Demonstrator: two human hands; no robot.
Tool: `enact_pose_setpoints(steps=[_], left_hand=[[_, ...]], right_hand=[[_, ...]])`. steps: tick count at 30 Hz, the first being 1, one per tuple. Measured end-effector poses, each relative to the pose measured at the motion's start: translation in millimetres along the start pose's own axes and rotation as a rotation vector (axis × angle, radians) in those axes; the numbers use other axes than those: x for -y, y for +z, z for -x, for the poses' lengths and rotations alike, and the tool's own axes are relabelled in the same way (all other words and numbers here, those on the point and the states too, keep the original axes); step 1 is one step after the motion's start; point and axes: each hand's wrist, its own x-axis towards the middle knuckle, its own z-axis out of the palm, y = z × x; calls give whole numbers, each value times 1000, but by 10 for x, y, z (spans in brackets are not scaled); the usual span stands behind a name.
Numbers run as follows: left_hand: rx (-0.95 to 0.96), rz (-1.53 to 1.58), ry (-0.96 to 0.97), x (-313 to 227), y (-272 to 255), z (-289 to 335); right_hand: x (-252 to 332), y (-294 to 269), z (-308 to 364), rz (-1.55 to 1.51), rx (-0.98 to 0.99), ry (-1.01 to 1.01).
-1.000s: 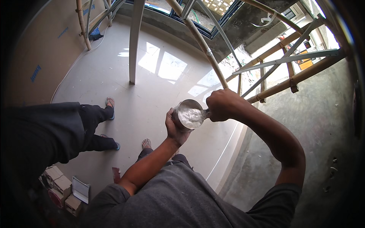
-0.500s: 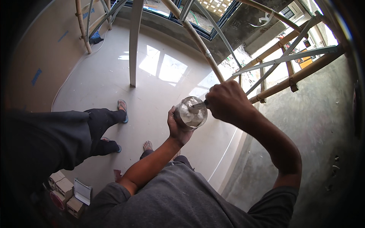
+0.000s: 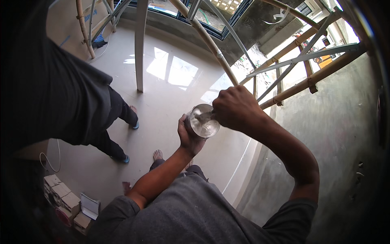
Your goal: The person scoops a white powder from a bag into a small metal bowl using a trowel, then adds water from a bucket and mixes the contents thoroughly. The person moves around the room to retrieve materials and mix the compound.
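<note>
My left hand (image 3: pixel 190 140) cups a round metal bowl (image 3: pixel 191 126) from below and the left side, thumb along its wall. White paste (image 3: pixel 209 129) lies inside it. My right hand (image 3: pixel 233 106) is closed in a fist around the handle of a putty knife, mostly hidden by the fingers. The knife's flat grey blade (image 3: pixel 206 116) dips into the bowl, against the paste. The bowl is held in the air in front of my body, its open top facing up toward me.
A co-worker in dark clothes (image 3: pixel 73 97) stands close on my left. Bamboo poles (image 3: pixel 211 42) and metal struts (image 3: pixel 302 61) cross ahead and to the right. A metal post (image 3: pixel 140 49) rises from the glossy floor (image 3: pixel 162 118). Blocks (image 3: pixel 70 200) and a white case (image 3: pixel 89 206) lie lower left.
The right fist has shifted slightly left with the knife, and the paste in the bowl looks flatter. The co-worker has moved and now covers more of the board on the left.
</note>
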Motion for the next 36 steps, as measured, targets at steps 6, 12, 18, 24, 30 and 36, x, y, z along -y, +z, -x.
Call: enact_pose_setpoints(steps=[6, 12, 18, 24, 30, 36], left_hand=[[-3, 17, -16, 21, -75, -60], [-29, -2, 14, 31, -92, -74], [-8, -10, 8, 11, -73, -102], [-12, -15, -4, 26, -49, -97], [-11, -3, 13, 62, -26, -48], [14, -10, 7, 68, -4, -40]], right_hand=[[59, 94, -41, 1, 19, -25], [106, 15, -39, 3, 95, -51], [49, 137, -55, 0, 36, -3], [-83, 135, -50, -85, 45, 53], [-121, -27, -48, -81, 97, 91], [-93, -2, -63, -126, 61, 82]])
